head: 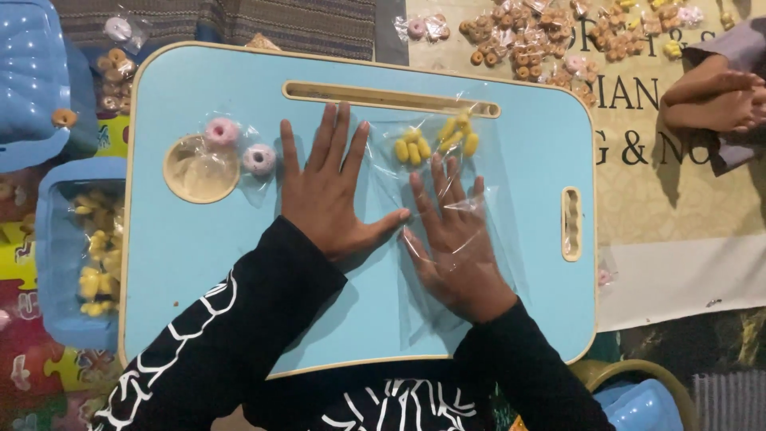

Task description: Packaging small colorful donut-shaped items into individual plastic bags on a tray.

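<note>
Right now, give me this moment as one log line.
left hand: flat on blue tray table | right hand: inside clear plastic bag | yellow candies: in bag, beyond fingertips | pink ring candies: left, untouched

My light blue bench (511, 303) has a cream rim, a long slot along its far edge and a round cup hollow on the left. On it lie a clear plastic bag (447, 183) of yellow pieces (435, 144), two pink rings (241, 145) in their wrap, and both my hands, left (327, 195) and right (456, 239), pressed flat.
</note>
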